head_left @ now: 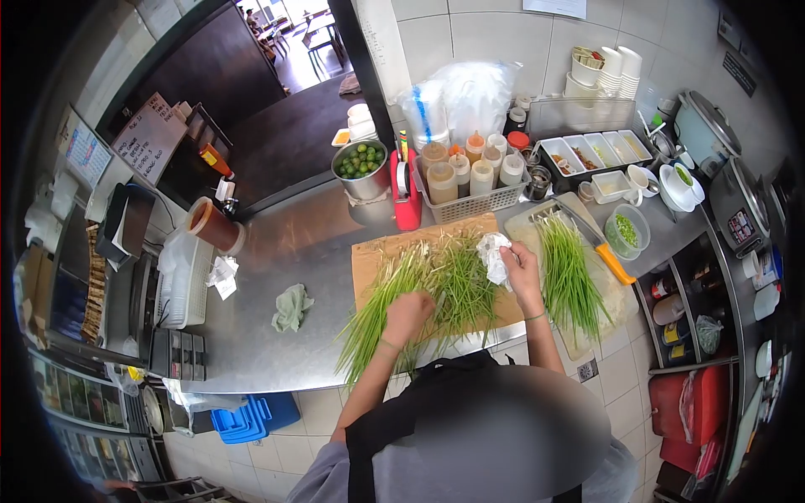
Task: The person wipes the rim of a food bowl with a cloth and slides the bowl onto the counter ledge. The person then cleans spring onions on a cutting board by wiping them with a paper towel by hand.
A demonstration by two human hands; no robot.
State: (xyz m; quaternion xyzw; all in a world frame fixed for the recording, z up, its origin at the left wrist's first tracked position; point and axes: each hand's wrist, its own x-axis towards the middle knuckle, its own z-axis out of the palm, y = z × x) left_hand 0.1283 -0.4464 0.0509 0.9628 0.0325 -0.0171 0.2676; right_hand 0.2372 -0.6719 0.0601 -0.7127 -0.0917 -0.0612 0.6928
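Two piles of thin spring onions, a left pile and a middle pile, lie on a brown board, pale ends toward the back. My left hand is over the left pile, its fingers curled in around some stalks; the fingertips are partly hidden. Crumpled white paper is pinched in my right hand, at the right edge of the middle pile. On a pale cutting board to the right rest a third bunch of spring onions and an orange-handled knife.
A basket of sauce bottles and a pot of small green limes stand behind the boards. A tub of chopped greens is at the right. Crumpled plastic lies on the steel counter at left.
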